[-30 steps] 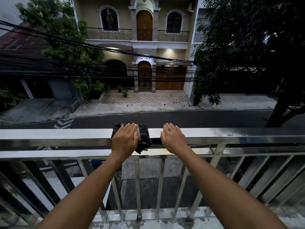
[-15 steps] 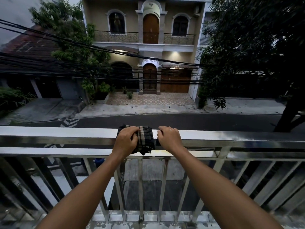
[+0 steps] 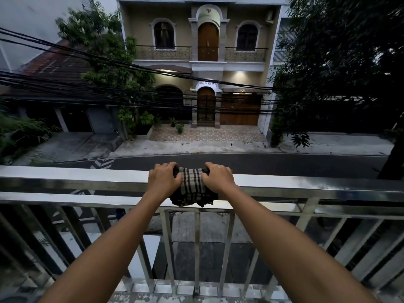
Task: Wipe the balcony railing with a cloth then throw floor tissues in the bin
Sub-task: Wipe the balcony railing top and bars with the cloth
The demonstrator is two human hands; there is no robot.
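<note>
Gripping the checked cloth (image 3: 192,186) with both hands, left hand (image 3: 164,181) and right hand (image 3: 218,179) curled round its ends, draped over the railing (image 3: 87,174). Risk imo: loosen either grip mid-wipe and it slides off, dropping to the street (image 3: 284,164).

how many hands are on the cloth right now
2: the left hand grips the left edge of the checked cloth, the right hand its right edge, on the top rail.

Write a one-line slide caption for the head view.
Left hand and right hand grip a checked cloth draped over the steel balcony railing.
</note>
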